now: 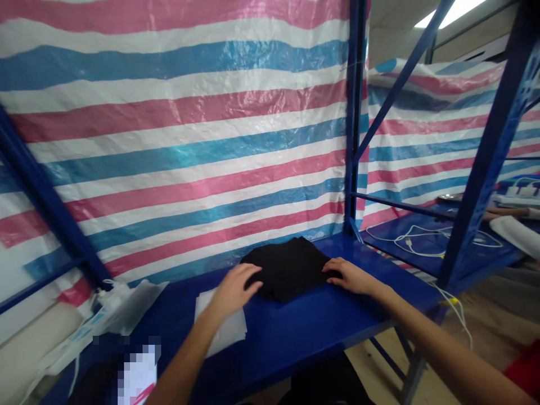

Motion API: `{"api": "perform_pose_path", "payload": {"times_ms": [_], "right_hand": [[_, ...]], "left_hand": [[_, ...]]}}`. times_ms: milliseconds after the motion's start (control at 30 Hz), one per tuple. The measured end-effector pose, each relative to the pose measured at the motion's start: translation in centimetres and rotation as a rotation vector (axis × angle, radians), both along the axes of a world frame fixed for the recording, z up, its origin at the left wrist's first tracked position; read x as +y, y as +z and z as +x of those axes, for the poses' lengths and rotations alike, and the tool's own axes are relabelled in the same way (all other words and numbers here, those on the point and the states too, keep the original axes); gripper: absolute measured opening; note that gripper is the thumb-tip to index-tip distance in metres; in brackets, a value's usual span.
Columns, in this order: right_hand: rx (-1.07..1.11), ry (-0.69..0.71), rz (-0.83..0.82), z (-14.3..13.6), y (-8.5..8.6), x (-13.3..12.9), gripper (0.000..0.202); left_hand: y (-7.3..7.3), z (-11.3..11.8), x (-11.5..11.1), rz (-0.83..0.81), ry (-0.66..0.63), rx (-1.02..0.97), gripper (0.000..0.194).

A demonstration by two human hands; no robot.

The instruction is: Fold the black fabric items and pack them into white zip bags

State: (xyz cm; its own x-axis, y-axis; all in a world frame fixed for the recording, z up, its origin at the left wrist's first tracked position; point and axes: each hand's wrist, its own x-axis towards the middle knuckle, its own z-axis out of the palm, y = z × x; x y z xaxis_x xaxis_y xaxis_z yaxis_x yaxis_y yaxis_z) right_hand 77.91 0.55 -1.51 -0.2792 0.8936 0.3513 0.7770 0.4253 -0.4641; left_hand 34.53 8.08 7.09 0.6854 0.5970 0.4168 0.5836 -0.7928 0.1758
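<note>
A folded black cloth (290,265) lies on the blue table (295,332) near the striped tarp. My left hand (233,291) rests flat on the cloth's left edge, fingers spread. On the right edge of the cloth lies my right hand (349,275), its fingers pressing the fabric. Neither hand grips anything. Under my left wrist sits a thin white sheet (228,329), partly hidden by my arm.
A pink, white and blue striped tarp (189,140) walls off the back. Blue rack posts (353,118) stand at right. White cables (415,239) lie on the neighbouring blue table. A white power strip and plastic bags (107,309) sit at the left.
</note>
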Motion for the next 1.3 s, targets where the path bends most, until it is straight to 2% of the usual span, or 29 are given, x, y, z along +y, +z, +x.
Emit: {"api": "perform_pose_path", "payload": {"times_ms": [33,100,167,233,333,433,533,700,800,867,933,1033,1100,1200,1300], "right_hand": [[0.022,0.003,-0.002,0.2,0.0,0.1,0.03],[0.054,0.009,-0.008,0.6,0.1,0.1,0.027],[0.077,0.016,-0.019,0.8,0.3,0.1,0.027],[0.093,0.011,-0.024,0.9,0.6,0.0,0.028],[0.101,-0.049,0.045,0.3,1.3,-0.2,0.031],[0.087,-0.087,0.176,-0.8,2.3,-0.5,0.032],[0.036,-0.052,0.246,-1.7,3.3,-0.9,0.032],[0.087,0.0,0.252,-2.0,4.5,-1.1,0.03],[0.188,-0.001,0.251,-1.7,5.0,-1.9,0.031],[0.231,-0.012,0.227,-1.3,5.6,-3.4,0.031],[0.243,-0.008,0.159,-0.7,6.4,-6.1,0.03],[0.212,0.033,-0.06,0.3,7.6,-11.8,0.024],[0.189,0.05,-0.212,0.6,8.2,-15.6,0.023],[0.19,0.02,-0.342,0.7,8.6,-19.0,0.024],[0.231,-0.025,-0.299,0.5,8.7,-18.4,0.028]], "left_hand": [[-1.2,2.1,-1.1,-0.011,-0.031,0.033,0.045],[-3.3,4.9,-2.9,-0.026,-0.003,0.114,0.048],[-4.7,6.2,-3.8,-0.025,0.06,0.168,0.041],[-5.4,6.5,-3.8,-0.017,0.099,0.165,0.035],[-5.3,6.2,-3.3,-0.025,0.129,0.093,0.035],[-5.0,6.0,-2.9,-0.032,0.259,0.043,0.035],[-4.8,5.9,-2.4,-0.073,0.369,0.026,0.034],[-3.2,5.9,-1.3,-0.09,0.344,-0.008,0.031],[-1.7,5.8,-1.8,0.032,0.242,-0.056,0.033],[-1.1,5.5,-3.2,0.136,0.134,-0.092,0.034],[-1.0,4.9,-5.6,0.167,0.034,-0.092,0.031],[-1.5,3.5,-10.7,0.066,-0.095,-0.005,0.026],[-1.9,2.6,-14.2,-0.051,-0.154,0.02,0.029],[-1.7,1.9,-17.8,-0.291,-0.156,-0.022,0.031],[-0.4,2.1,-17.6,-0.447,-0.017,-0.081,0.029]]}}
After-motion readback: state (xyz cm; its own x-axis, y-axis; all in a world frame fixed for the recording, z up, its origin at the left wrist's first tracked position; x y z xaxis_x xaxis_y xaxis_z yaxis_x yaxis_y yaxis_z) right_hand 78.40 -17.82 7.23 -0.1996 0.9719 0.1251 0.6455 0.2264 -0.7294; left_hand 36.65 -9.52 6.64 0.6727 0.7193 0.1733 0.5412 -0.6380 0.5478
